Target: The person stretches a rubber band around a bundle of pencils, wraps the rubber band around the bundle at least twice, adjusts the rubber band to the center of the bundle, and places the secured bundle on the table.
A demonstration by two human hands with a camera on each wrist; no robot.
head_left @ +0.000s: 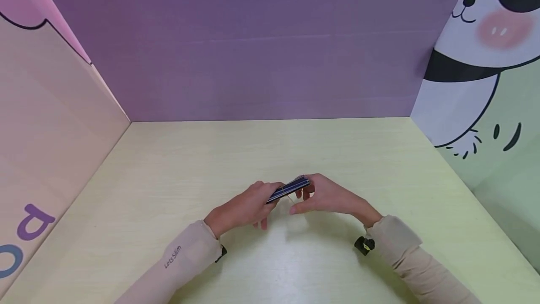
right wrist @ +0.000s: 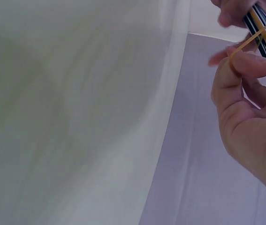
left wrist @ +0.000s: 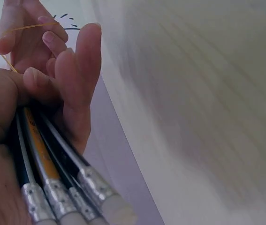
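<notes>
The left hand [head_left: 249, 203] grips a bunch of thin pencils [head_left: 288, 188], mostly dark with silver stripes, plus an orange one. The bunch is up above the table [head_left: 190, 154], between the two hands, with one end tipped toward 2 o'clock and the other toward 8 o'clock. That hand is at the 8 o'clock end, likely to squeeze the pencils together so none slip out. The right hand [head_left: 326, 196] is at 3 o'clock from the bunch. Its bent thumb and fingers hook a thin yellow rubber band [right wrist: 247, 42] and pull it out long (it looks quite stretchy!). Part of the band goes around the pencils, so the right hand probably holds the loop wide while the other steadies the bunch. I cannot tell if the right fingertips touch the pencils.
</notes>
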